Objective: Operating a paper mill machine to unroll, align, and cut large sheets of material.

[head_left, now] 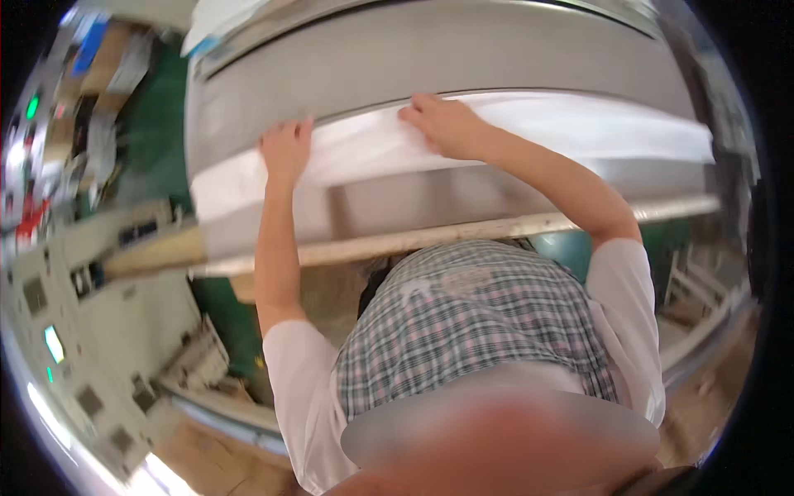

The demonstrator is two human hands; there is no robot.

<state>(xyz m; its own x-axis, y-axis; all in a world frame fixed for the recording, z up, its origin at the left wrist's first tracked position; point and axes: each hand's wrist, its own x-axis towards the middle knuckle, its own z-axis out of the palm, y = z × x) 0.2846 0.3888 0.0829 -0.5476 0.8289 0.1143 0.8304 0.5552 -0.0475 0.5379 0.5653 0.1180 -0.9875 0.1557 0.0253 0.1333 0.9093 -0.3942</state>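
A long strip of white cloth lies across the grey metal worktop in front of me, bending with the wide view. My left hand is at its far edge, left of the middle, with the fingers bent over that edge and closed on the cloth. To the right, my right hand grips the same far edge, its fingers curled and pointing left. Motion blurs the fingertips slightly, and what lies under the palms is hidden. The strip's right end reaches toward the worktop's right side.
A pale, worn rail runs along the worktop's near side, by my body. At the far side is a dark slot. Machine cabinets with a small lit screen stand at left, with boxes beyond the green floor.
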